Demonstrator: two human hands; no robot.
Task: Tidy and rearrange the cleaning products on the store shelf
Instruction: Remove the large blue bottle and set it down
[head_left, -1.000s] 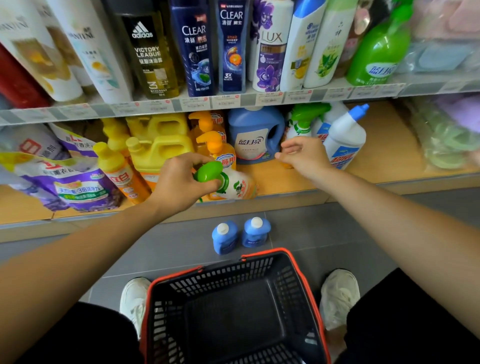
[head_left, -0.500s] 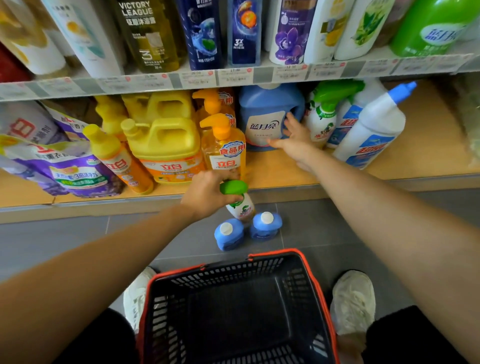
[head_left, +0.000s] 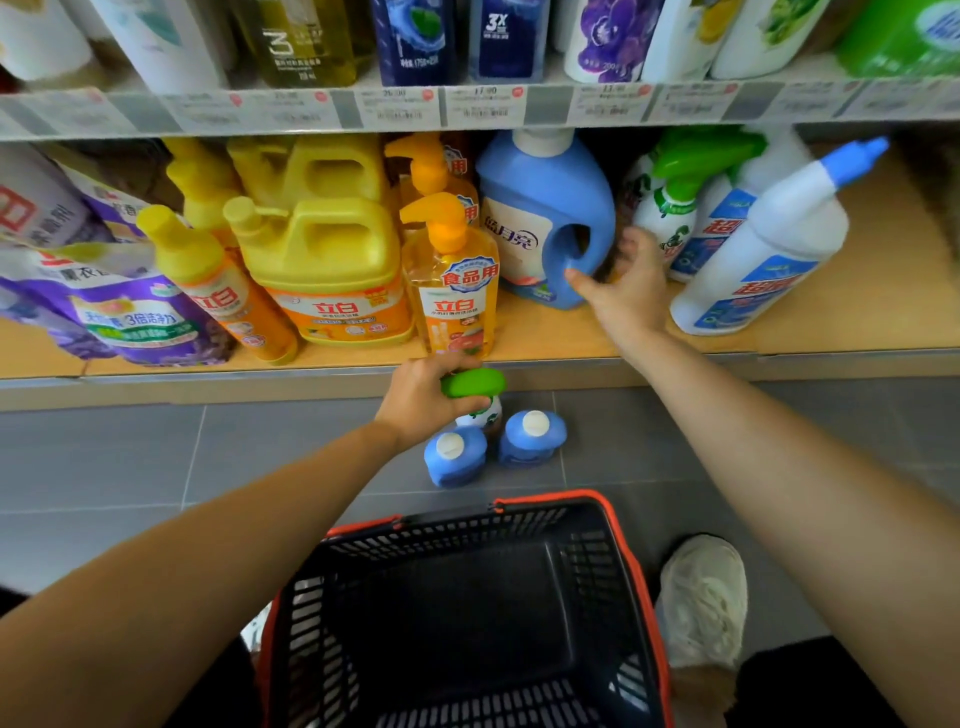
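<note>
My left hand (head_left: 415, 402) grips the green-capped bottle (head_left: 475, 383) by its cap, fingers (head_left: 436, 371) curled round it. It hangs upright below the shelf (head_left: 857, 312) edge, just behind two blue bottles (head_left: 454, 457) on the floor. My right hand (head_left: 631, 291) lies spread and loose, holding nothing, thumb against the blue detergent jug (head_left: 540, 208).

upper-shelf bottles (head_left: 415, 36) cropped by top edge, price tags (head_left: 483, 106) too blurred to read, green-capped bottle (head_left: 474, 383) body mostly hidden under left hand (head_left: 415, 397), right hand (head_left: 628, 291) fingers motion-blurred beside blue jug (head_left: 545, 218), contact unclear, basket (head_left: 467, 532) and purple pouches (head_left: 130, 312) cut by frame edges
</note>
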